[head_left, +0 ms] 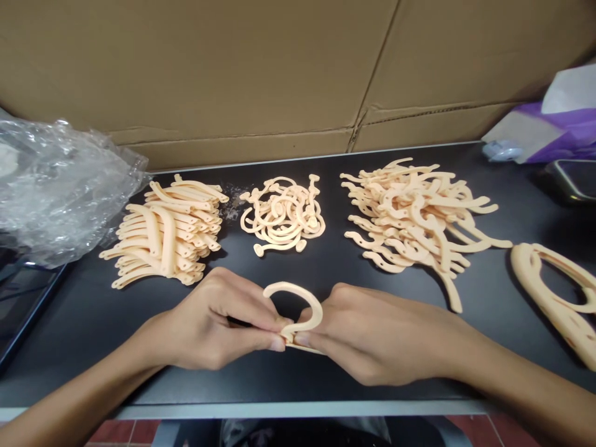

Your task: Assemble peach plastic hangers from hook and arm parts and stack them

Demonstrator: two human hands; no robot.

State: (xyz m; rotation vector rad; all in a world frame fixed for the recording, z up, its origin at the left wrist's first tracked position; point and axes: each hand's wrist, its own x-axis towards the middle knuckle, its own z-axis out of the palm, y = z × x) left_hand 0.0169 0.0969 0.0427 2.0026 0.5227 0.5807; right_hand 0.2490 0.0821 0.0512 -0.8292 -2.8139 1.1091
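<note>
My left hand (223, 323) is closed, its thumb and fingertips pinching the base of a cream plastic hanger hook (314, 304). The hook stands up between both hands, its curved end pointing left. From the other side my right hand (372, 332) is closed around a cream hanger arm (305, 349), of which only a thin strip shows below the fingers. Both sets of fingertips meet at the foot of the hook, hiding most of that joint. Behind them lies a tangled pile of similar hooks (279, 214).
Hanger arms (167, 233) are piled at the left, with another pile of curved arms (410, 217) at the right. Far right lies a folded hanger (549, 298) near a purple tissue pack (559, 124). Crumpled clear plastic (60, 186) sits at left; a cardboard wall (233, 68) stands behind.
</note>
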